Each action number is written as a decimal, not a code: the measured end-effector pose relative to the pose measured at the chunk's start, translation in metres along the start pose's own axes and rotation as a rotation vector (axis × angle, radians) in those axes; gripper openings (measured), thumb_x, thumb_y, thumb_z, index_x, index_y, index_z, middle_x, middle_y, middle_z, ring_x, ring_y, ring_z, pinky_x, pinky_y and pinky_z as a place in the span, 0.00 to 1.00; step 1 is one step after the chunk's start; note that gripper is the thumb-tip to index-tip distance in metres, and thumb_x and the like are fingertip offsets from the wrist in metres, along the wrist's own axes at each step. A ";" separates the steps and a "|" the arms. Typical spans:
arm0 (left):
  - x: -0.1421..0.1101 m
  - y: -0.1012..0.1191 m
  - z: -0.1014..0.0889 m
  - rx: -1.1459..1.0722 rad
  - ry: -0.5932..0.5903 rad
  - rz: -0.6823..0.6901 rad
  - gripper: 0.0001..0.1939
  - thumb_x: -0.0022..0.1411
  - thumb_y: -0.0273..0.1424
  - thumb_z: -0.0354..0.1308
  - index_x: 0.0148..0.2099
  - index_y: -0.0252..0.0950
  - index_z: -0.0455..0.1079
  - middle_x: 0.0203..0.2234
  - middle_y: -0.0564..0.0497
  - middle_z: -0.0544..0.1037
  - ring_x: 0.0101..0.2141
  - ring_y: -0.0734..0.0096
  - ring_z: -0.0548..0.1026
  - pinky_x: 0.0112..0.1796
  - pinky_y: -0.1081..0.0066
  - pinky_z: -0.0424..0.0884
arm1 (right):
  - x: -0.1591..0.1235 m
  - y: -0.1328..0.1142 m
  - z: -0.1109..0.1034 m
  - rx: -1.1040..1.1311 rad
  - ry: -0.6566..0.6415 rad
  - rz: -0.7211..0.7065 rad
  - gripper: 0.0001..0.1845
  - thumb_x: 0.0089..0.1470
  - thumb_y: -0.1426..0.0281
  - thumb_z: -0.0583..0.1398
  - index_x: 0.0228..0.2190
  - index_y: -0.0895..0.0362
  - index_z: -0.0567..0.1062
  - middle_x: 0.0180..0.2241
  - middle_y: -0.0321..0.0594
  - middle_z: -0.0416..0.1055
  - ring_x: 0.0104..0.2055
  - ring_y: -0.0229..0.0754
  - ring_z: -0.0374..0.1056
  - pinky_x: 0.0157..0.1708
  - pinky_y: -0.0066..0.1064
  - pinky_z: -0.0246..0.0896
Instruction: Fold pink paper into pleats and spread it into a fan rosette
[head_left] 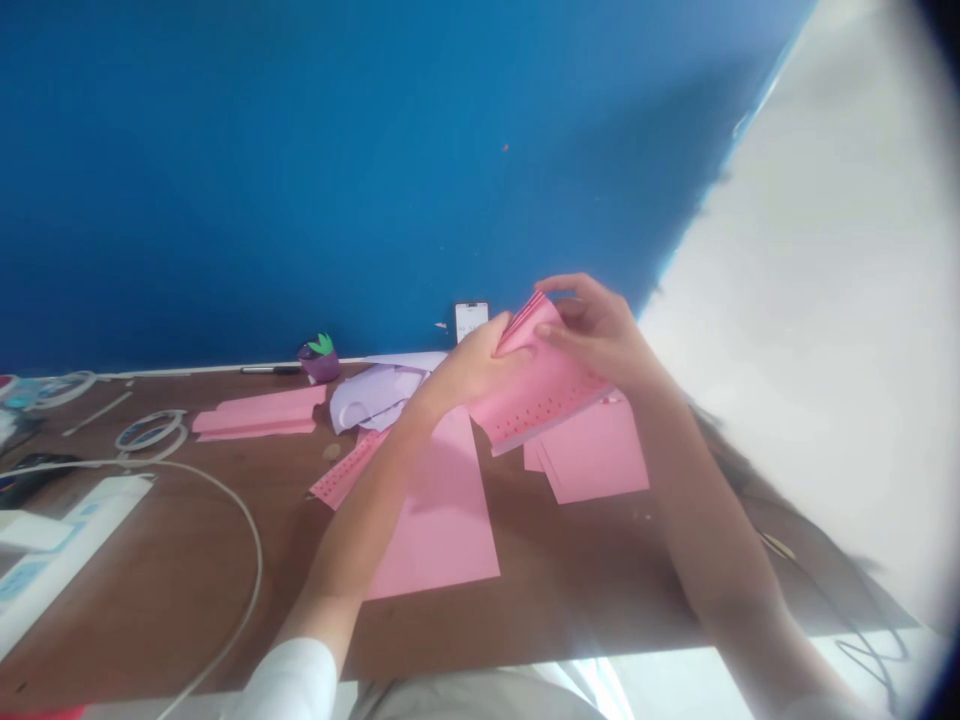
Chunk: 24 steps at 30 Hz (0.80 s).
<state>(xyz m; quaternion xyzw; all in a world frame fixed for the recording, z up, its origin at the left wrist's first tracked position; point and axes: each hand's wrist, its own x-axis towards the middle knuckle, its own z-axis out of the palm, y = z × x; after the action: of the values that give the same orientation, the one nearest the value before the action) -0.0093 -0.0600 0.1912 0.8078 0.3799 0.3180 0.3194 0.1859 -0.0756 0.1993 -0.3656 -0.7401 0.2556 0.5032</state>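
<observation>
Both hands hold a pleated piece of pink paper (529, 395) above the table, its layers stacked along the top edge and rows of small red marks along the lower edge. My left hand (484, 360) is closed around its left side. At the upper right, my right hand (589, 325) pinches it between thumb and fingers. Below lies a flat pink sheet (442, 510), partly covered by my left forearm. A marked pink strip (349, 470) sticks out left of that forearm. Under the held paper rest more pink sheets (596, 455).
At left are folded pink paper (262, 412), tape rolls (154, 432), a looping white cable (251, 520) and a white power strip (75, 550). Crumpled lilac paper (379, 393), a purple pot (320, 362) and a phone (471, 318) stand toward the blue wall (360, 180). Dark cables (840, 570) lie right.
</observation>
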 end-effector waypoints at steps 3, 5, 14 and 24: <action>-0.001 -0.001 0.000 -0.063 -0.034 0.015 0.26 0.64 0.43 0.53 0.60 0.38 0.61 0.53 0.43 0.72 0.49 0.58 0.72 0.45 0.63 0.68 | 0.001 0.001 0.000 -0.018 -0.001 0.005 0.22 0.52 0.62 0.65 0.49 0.47 0.71 0.28 0.35 0.71 0.30 0.41 0.68 0.28 0.32 0.63; -0.001 -0.002 0.000 -0.056 -0.041 0.000 0.25 0.64 0.45 0.52 0.57 0.37 0.64 0.48 0.43 0.74 0.45 0.59 0.73 0.42 0.63 0.68 | 0.001 0.001 0.000 -0.032 -0.007 0.001 0.22 0.52 0.64 0.65 0.49 0.47 0.71 0.27 0.34 0.70 0.29 0.40 0.67 0.27 0.32 0.61; -0.001 -0.001 -0.001 0.017 -0.124 -0.003 0.23 0.66 0.51 0.46 0.42 0.35 0.66 0.33 0.47 0.72 0.33 0.67 0.69 0.31 0.69 0.63 | 0.001 0.002 -0.002 -0.133 0.017 -0.034 0.17 0.51 0.66 0.64 0.45 0.49 0.75 0.27 0.35 0.70 0.31 0.41 0.67 0.31 0.33 0.62; 0.002 -0.004 -0.002 0.096 -0.145 0.066 0.23 0.66 0.50 0.43 0.36 0.35 0.64 0.29 0.51 0.69 0.29 0.71 0.65 0.29 0.71 0.57 | 0.003 0.006 -0.004 -0.198 0.041 -0.045 0.07 0.51 0.67 0.64 0.35 0.50 0.78 0.32 0.37 0.73 0.33 0.41 0.68 0.34 0.34 0.65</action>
<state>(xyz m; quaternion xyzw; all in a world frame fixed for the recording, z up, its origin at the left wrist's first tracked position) -0.0110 -0.0556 0.1897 0.8551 0.3437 0.2507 0.2963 0.1909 -0.0696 0.1979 -0.4019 -0.7593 0.1620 0.4854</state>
